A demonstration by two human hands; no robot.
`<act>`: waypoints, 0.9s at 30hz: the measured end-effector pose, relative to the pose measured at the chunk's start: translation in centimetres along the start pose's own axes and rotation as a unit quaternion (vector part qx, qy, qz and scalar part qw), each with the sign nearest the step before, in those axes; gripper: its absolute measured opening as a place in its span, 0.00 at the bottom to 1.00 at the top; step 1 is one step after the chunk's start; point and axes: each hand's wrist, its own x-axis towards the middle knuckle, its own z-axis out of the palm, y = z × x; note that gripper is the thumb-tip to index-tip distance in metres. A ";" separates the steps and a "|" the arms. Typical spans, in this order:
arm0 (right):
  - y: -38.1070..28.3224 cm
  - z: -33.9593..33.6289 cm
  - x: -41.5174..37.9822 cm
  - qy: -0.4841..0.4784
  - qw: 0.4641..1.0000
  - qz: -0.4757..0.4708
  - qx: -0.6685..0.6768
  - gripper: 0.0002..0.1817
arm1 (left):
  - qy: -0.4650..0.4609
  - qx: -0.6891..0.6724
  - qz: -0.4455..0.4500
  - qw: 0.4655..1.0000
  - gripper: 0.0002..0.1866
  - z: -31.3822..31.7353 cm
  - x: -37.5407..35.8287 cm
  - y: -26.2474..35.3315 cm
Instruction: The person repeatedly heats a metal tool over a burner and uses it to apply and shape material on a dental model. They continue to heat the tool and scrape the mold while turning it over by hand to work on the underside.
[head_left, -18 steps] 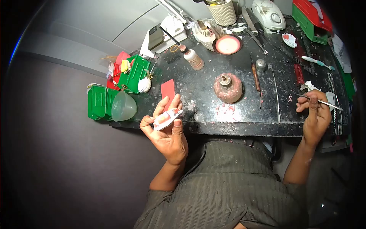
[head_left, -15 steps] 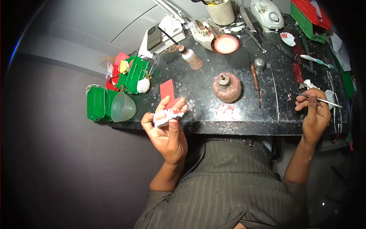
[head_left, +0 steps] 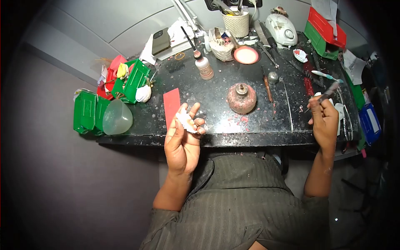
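Note:
My left hand [head_left: 182, 141] is raised at the near edge of the black worktable [head_left: 225, 121] and grips a small white plaster cast [head_left: 183, 121] between thumb and fingers, mostly hidden behind them. A red wax sheet [head_left: 171, 105] lies flat on the table just beyond that hand. My right hand [head_left: 324, 121] is at the table's right end and holds a thin metal hand tool [head_left: 326, 94], its tip angled up and right. A round reddish spirit lamp [head_left: 241, 98] stands on the table between the two hands.
Green boxes [head_left: 87, 112] and a clear dome [head_left: 117, 117] crowd the left end. At the back are a brown bottle [head_left: 204, 66], a pink dish [head_left: 246, 54], a tool cup [head_left: 238, 23], a phone [head_left: 161, 41] and a white machine [head_left: 281, 29]. Long instruments [head_left: 286, 104] lie right of the lamp.
The view has shifted, so the table sits further left. My left hand has turned the cast edge-on behind its fingers. My right hand has tilted the tool's tip upward.

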 end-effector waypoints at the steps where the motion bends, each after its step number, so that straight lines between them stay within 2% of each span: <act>1: -0.3 -0.2 0.3 0.000 1.000 -0.004 -0.010 0.15 | -0.001 -0.011 -0.001 1.000 0.28 -0.2 -0.1 0.2; 3: -0.8 -1.1 1.2 -0.117 0.975 -0.018 -0.186 0.18 | -0.010 -0.012 -0.007 1.000 0.30 -0.3 -0.1 0.4; 5: -0.9 -0.8 1.8 -0.144 0.954 -0.033 -0.262 0.23 | -0.019 -0.043 -0.013 0.999 0.34 -0.7 -0.1 0.3; 7: -2.2 -0.1 2.7 -0.195 0.883 0.010 -0.427 0.20 | -0.047 -0.009 -0.027 0.999 0.38 -0.3 -0.2 0.2; 9: -3.3 0.7 3.0 -0.212 0.856 0.058 -0.468 0.20 | -0.062 -0.011 -0.039 0.997 0.41 -0.8 -0.1 0.2; 12: -3.0 1.4 3.4 -0.164 0.842 0.020 -0.514 0.19 | -0.041 0.031 -0.057 0.997 0.39 -1.2 -0.1 0.1; 13: -3.2 1.7 3.5 -0.165 0.842 0.014 -0.513 0.19 | -0.040 0.031 -0.051 0.997 0.39 -1.0 -0.1 0.1; 15: -3.5 2.6 3.7 -0.121 0.882 -0.011 -0.455 0.18 | -0.045 0.075 -0.024 0.996 0.39 -0.8 -0.1 0.0; 20: -2.7 3.7 3.9 -0.203 0.875 -0.011 -0.439 0.12 | -0.069 0.141 0.049 0.986 0.40 -0.8 -0.8 -0.4; 21: -2.7 3.7 4.0 -0.209 0.873 -0.018 -0.439 0.12 | -0.075 0.187 0.088 0.976 0.40 -0.7 -1.0 -0.6; 23: -2.5 3.6 4.1 -0.220 0.904 0.049 -0.362 0.09 | -0.075 0.232 0.128 0.961 0.40 -0.8 -1.2 -0.7; 24: -2.3 3.5 3.9 -0.209 0.891 0.003 -0.404 0.08 | -0.089 0.310 0.187 0.928 0.41 -1.1 -1.1 -0.9; 25: -2.6 3.5 3.8 -0.212 0.890 0.002 -0.405 0.08 | -0.103 0.385 0.244 0.884 0.41 -1.3 -1.1 -1.0; 26: -3.0 3.4 3.8 -0.221 0.887 0.001 -0.405 0.08 | -0.098 0.416 0.278 0.860 0.41 -1.4 -1.0 -1.2; 27: -3.2 3.3 3.7 -0.229 0.885 0.000 -0.405 0.08 | -0.096 0.416 0.279 0.860 0.41 -1.4 -1.1 -1.2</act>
